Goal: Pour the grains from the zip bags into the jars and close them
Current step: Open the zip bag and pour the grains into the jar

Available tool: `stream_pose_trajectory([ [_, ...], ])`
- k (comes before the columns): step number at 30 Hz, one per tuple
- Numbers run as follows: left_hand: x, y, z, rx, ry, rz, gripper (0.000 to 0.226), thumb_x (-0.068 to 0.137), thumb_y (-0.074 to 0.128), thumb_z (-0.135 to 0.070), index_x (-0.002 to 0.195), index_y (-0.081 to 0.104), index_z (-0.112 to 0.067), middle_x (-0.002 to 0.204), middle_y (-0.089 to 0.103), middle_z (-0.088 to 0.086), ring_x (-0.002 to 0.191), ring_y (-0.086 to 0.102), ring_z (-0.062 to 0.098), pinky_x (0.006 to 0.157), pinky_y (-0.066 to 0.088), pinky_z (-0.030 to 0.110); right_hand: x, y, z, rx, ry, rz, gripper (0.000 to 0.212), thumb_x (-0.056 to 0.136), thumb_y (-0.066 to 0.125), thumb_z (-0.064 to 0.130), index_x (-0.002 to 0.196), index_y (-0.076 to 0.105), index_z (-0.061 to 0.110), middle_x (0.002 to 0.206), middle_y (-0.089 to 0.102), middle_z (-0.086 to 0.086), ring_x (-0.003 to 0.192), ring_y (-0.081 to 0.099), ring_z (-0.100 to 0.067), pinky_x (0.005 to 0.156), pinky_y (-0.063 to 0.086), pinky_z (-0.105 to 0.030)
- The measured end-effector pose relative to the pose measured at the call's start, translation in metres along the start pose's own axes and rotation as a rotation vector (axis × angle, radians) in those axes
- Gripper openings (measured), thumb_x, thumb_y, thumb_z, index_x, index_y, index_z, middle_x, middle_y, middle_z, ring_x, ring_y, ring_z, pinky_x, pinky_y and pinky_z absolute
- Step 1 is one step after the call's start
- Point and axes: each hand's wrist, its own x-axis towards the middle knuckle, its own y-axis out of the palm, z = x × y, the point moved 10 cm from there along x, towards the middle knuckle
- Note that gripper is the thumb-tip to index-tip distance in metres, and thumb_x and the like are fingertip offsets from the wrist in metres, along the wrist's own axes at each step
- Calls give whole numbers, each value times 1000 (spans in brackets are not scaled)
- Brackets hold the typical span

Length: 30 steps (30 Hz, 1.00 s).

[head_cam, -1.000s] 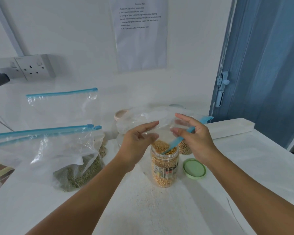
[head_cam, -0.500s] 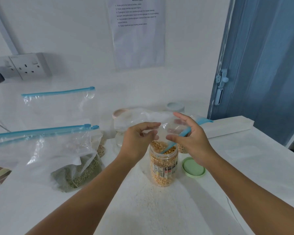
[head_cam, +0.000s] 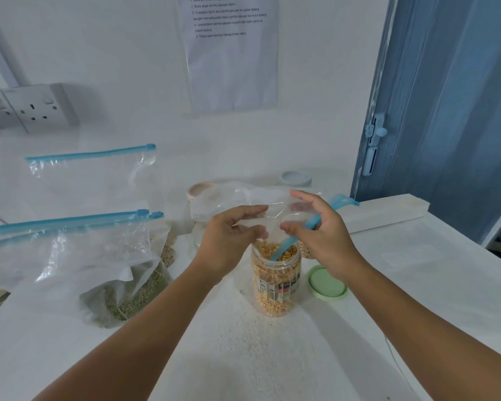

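Note:
A clear jar (head_cam: pixel 276 280) nearly full of yellow grains stands open in the middle of the white table. Over its mouth I hold an emptied clear zip bag (head_cam: pixel 272 204), its blue zip strip dipping into the jar. My left hand (head_cam: pixel 229 238) pinches the bag's left side. My right hand (head_cam: pixel 318 235) pinches its right side by the blue strip. The jar's green lid (head_cam: pixel 326 282) lies flat just right of the jar. Behind my hands stand other jars, one with a pink lid (head_cam: pixel 200 190), one with a pale blue lid (head_cam: pixel 295 178).
At the left, a zip bag of green grains (head_cam: pixel 107 264) leans with its blue zip at the top, and another clear zip bag (head_cam: pixel 93 175) stands behind it. A white ledge (head_cam: pixel 388 212) and a blue door (head_cam: pixel 451 96) are at right. A wall socket (head_cam: pixel 38 107) is at left.
Both hands kept their hold on the bag over the jar and shifted only slightly. My left fingers curled closer in on the bag.

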Motion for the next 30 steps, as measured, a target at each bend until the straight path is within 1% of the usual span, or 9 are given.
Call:
stream_pose_trajectory([
  [5,2,-3,1,-6,-5,-53,30,88,82,-7,112,78,-24,108,78,-13,84,79,18,90,61,34,0,5,9,34,-20,64,77,75,91,6,138,59,38,126,66,3,97,77,-16,96,60,-39],
  [9,0,-5,4,25,-14,-38,33,87,84,-13,117,77,-26,108,79,-12,89,78,13,91,58,27,0,4,7,-30,-27,45,74,77,91,13,136,58,44,123,67,10,99,76,-13,97,60,-40],
  [12,-2,-3,4,13,-14,19,42,87,83,-9,123,75,-28,122,72,-16,91,77,10,82,55,15,2,2,1,-36,-20,10,66,80,90,21,131,60,50,118,69,18,110,69,-11,97,60,-41],
  [14,-2,-3,3,26,-10,51,46,88,82,-8,127,73,-30,125,70,-14,93,77,10,82,54,12,2,1,-1,-8,-7,-5,61,82,88,22,129,61,51,118,69,19,111,69,-12,96,61,-41],
  [17,0,-5,2,67,-2,51,48,87,83,-7,126,73,-33,120,74,-9,98,75,14,86,55,15,2,0,0,-3,-4,-12,59,83,88,21,128,61,49,119,69,16,110,69,-13,95,61,-41],
  [20,2,-6,1,45,-1,25,45,87,80,-1,123,74,-26,115,75,-1,91,78,19,90,60,25,1,-1,2,-17,-5,-18,63,79,90,22,130,61,45,118,69,16,110,68,-12,95,61,-40],
  [23,3,-5,0,64,8,11,43,86,81,-3,121,75,-27,113,76,-1,91,78,19,94,60,31,2,-1,1,-15,-3,-11,67,76,92,22,131,61,43,119,69,14,108,70,-13,95,61,-40],
  [26,1,-3,1,88,8,29,46,85,84,-7,125,74,-30,117,74,-5,89,77,16,91,59,27,1,-3,1,-1,-1,-20,63,79,90,18,129,61,43,119,70,13,107,70,-13,95,61,-40],
  [30,-2,-2,-1,69,22,64,51,86,83,-4,130,71,-27,120,73,-5,85,76,18,85,57,20,-1,-5,-3,40,20,-38,58,83,88,18,127,62,45,123,69,13,110,70,-16,95,61,-42],
])
